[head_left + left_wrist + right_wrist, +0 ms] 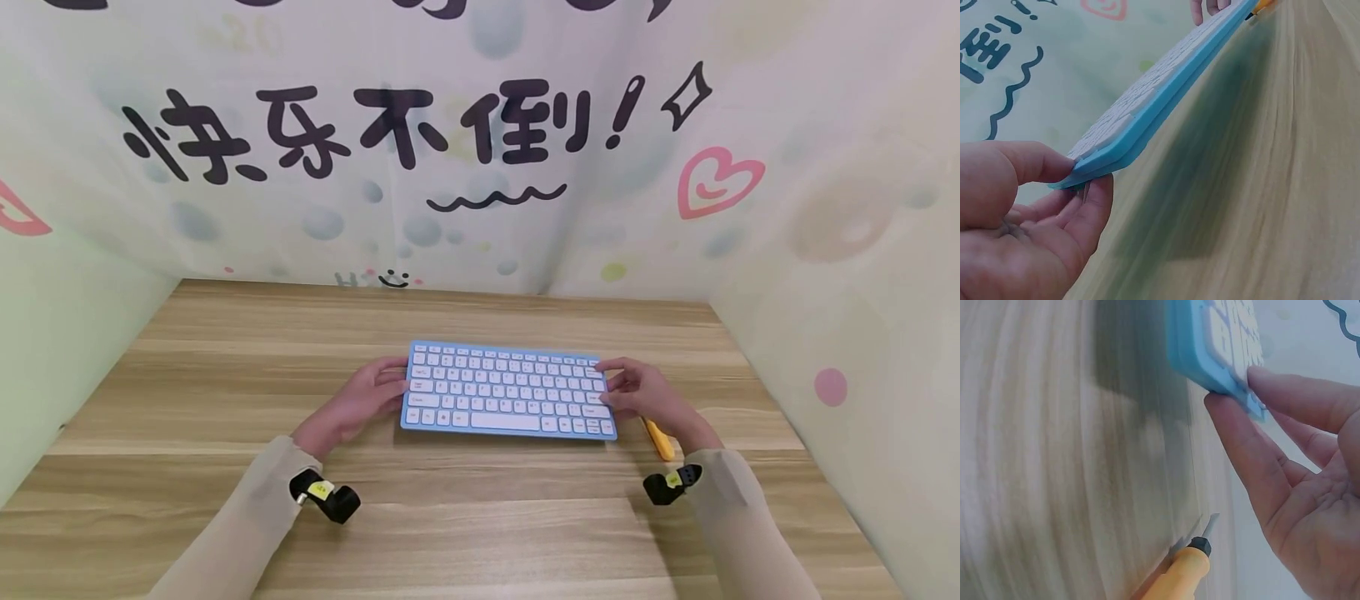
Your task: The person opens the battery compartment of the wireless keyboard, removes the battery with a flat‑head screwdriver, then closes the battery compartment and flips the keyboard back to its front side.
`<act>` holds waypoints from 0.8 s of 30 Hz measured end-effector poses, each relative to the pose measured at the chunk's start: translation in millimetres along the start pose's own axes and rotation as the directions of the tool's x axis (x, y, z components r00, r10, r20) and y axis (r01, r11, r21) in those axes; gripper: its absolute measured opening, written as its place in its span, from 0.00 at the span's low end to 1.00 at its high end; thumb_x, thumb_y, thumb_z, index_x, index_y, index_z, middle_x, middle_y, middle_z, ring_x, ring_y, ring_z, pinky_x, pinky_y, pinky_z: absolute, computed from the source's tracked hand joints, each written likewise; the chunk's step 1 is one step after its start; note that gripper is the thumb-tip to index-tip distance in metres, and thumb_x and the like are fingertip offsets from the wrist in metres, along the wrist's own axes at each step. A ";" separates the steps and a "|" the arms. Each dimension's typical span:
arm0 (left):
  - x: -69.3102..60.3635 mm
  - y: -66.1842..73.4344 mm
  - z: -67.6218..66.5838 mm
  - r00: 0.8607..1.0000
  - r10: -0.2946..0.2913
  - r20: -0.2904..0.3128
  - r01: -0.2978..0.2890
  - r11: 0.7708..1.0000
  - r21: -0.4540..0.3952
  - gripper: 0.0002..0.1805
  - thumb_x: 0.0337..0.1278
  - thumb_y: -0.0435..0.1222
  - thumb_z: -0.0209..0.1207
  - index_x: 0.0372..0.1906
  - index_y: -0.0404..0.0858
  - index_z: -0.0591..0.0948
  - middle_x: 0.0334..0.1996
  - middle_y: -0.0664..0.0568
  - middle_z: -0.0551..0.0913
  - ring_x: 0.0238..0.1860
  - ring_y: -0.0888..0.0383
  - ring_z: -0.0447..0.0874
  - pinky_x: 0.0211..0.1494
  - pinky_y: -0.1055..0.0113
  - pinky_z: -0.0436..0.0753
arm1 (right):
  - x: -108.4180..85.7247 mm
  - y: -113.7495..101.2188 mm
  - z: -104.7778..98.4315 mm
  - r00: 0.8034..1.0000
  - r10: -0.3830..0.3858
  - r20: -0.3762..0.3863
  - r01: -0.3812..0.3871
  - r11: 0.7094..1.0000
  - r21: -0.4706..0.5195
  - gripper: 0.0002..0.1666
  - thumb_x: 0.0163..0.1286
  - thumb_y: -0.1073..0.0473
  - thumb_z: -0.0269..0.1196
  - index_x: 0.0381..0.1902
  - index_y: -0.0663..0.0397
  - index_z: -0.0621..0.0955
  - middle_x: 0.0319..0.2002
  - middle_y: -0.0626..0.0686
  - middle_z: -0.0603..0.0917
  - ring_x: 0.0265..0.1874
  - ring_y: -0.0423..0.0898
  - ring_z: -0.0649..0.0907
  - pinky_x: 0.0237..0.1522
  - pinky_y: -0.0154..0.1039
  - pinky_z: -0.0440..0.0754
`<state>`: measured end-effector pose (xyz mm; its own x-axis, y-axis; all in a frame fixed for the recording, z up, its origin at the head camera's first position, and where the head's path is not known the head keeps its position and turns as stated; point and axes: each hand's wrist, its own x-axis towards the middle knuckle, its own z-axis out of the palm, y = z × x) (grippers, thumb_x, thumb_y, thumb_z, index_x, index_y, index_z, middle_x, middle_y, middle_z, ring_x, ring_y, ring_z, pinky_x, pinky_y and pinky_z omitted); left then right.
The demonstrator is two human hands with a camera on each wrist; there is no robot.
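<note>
While a yellow-handled screwdriver lies on the counter near the right hand, that hand and the left hand hold a blue-and-white keyboard raised off the counter, the fingers of each pinching 1 short end. Beyond the keyboard, a printed backdrop bears black characters.

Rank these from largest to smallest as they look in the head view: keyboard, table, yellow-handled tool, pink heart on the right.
1. Table
2. Keyboard
3. Pink heart
4. Yellow-handled tool, partly hidden behind the right hand, so only its visible part is ranked
</note>
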<state>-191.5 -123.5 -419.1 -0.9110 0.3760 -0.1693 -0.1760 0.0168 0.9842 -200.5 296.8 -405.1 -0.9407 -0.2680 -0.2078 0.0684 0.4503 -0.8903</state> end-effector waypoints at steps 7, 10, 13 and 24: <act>-5.0 9.2 0.4 0.999 0.017 0.046 -0.017 1.000 -0.006 0.28 0.64 0.27 0.45 0.66 0.29 0.51 0.58 0.28 0.65 0.51 0.46 0.75 0.53 0.59 0.75 | 0.5 -2.7 -3.7 0.998 -0.052 -0.023 0.052 0.999 -0.014 0.29 0.59 0.65 0.64 0.58 0.62 0.69 0.40 0.64 0.73 0.35 0.52 0.78 0.38 0.54 0.80; -5.5 11.9 0.1 0.998 0.016 0.059 -0.015 1.000 -0.021 0.28 0.66 0.28 0.43 0.67 0.33 0.50 0.58 0.30 0.65 0.47 0.50 0.77 0.49 0.60 0.78 | 1.5 -6.2 -5.1 0.997 -0.063 -0.032 0.063 0.998 -0.015 0.29 0.59 0.64 0.64 0.58 0.60 0.69 0.40 0.63 0.73 0.34 0.51 0.79 0.38 0.54 0.80; -5.9 14.2 0.0 0.997 0.021 0.069 -0.019 0.999 -0.034 0.27 0.67 0.28 0.41 0.68 0.36 0.49 0.57 0.31 0.67 0.44 0.52 0.78 0.46 0.59 0.79 | 2.8 -9.7 -6.1 0.997 -0.074 -0.021 0.074 0.997 -0.009 0.29 0.59 0.64 0.64 0.58 0.61 0.69 0.40 0.63 0.73 0.34 0.51 0.79 0.37 0.53 0.80; -10.2 22.9 -1.3 0.993 0.032 0.116 -0.023 0.997 -0.080 0.31 0.69 0.31 0.38 0.72 0.43 0.41 0.55 0.31 0.69 0.46 0.52 0.78 0.49 0.54 0.77 | 5.2 -14.1 -4.1 0.998 -0.059 0.000 0.059 0.998 0.019 0.29 0.59 0.65 0.64 0.59 0.62 0.69 0.40 0.65 0.73 0.33 0.51 0.80 0.36 0.50 0.81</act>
<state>-186.7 -128.2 -394.9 -0.8667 0.4813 -0.1308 -0.1844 -0.0655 0.9807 -207.7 292.6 -392.0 -0.9430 -0.2943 -0.1555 0.0197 0.4171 -0.9086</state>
